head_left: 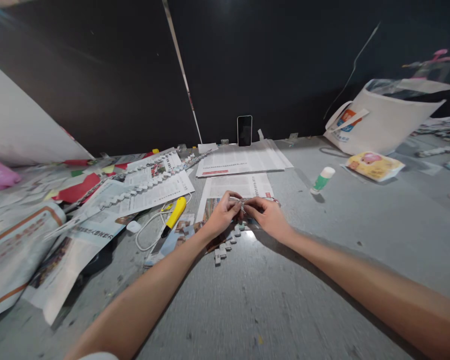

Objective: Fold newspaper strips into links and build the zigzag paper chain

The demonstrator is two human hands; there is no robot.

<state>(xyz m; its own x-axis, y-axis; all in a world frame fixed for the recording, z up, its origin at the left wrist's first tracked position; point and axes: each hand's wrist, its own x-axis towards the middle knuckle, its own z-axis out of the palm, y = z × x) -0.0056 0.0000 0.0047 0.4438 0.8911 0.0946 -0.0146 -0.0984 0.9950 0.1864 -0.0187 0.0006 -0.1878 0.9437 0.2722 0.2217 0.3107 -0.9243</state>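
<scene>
Where both forearms meet at the middle of the grey counter [322,235], the entry reads as follows.

Item 1: left hand [222,216], fingers pinched shut on the near end of a small folded newspaper strip [243,201].
Item 2: right hand [267,216], fingers likewise closed on the other end of that strip. The strip sits between the two hands, just above a sheet of newsprint [240,186].
Item 3: paper link chain [227,245], trailing from under the hands toward the viewer, resting on the counter.
Item 4: second, longer woven chain [142,189], lying across newspapers to the left, well apart from the hands.
Item 5: yellow utility knife [174,215] beside a white cable [150,232], near the left wrist.
Item 6: glue stick [322,180], on its side, to the right.
Item 7: phone [244,130] propped against the dark wall; white tote bag [382,122] far right.

Risk note, as judgement: the strip is thin, and uneven pulling between the two grips could tear it or loosen the fold. A sweep of the left forearm could knock the knife, since it lies close by.
</scene>
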